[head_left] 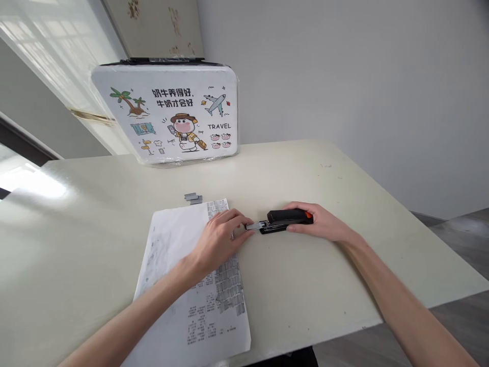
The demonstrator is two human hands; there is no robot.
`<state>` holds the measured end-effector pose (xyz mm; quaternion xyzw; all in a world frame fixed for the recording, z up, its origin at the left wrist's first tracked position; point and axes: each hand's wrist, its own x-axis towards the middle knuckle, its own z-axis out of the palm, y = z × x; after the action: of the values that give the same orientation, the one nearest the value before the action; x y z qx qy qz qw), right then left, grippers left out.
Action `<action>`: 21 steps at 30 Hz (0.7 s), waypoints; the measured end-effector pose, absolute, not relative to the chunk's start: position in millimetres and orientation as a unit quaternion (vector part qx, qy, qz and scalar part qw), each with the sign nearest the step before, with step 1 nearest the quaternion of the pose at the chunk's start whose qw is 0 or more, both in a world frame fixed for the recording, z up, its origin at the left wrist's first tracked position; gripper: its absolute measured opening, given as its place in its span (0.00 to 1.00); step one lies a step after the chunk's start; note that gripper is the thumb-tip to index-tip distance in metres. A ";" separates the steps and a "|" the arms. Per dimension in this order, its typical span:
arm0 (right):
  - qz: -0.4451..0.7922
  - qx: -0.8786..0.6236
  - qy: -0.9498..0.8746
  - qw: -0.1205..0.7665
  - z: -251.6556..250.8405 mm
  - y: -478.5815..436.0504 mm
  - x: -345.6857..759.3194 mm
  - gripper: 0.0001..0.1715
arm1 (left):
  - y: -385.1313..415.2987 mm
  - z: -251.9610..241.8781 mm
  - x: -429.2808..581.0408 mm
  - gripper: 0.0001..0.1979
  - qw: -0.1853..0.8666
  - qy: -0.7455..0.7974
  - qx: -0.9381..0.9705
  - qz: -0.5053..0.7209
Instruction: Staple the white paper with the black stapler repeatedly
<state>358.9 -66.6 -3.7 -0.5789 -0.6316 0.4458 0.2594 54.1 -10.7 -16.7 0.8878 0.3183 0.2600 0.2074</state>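
A black stapler [286, 219] with an orange-red mark near its rear lies on the table, its metal staple tray [255, 226] sticking out to the left. My right hand [319, 221] is wrapped round the rear of the stapler. The thumb and fingers of my left hand [221, 234] pinch the end of the tray. Beneath my left hand is a stack of printed paper [171, 244], its right edge covered with rows of grey staples [229, 285]. A few loose staple strips [193, 198] rest just beyond the paper's top edge.
A white case [175, 112] with cartoon cow and travel pictures stands upright at the back left of the pale table [305, 285]. A grey wall is behind the table, and a bright window is at the left.
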 end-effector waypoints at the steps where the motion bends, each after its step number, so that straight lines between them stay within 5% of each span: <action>1: 0.447 -0.576 -0.628 0.271 -4.7 -66.8 359.3 0.27 | -8.4 -15.9 51.4 0.12 0.211 0.312 0.890 0.256; 9: 0.507 -0.515 -0.511 0.465 -22.9 -62.4 350.8 0.32 | 19.0 -12.8 40.6 0.12 0.299 0.231 0.896 0.234; 21: 0.499 -0.523 -0.507 0.469 -26.4 -62.6 348.8 0.31 | 30.3 -25.2 92.3 0.13 0.216 0.201 0.927 0.233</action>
<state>348.8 -62.6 -26.4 -0.5235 -0.5069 0.4990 0.4690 92.3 30.3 -25.2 0.9266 0.2011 0.2328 0.2163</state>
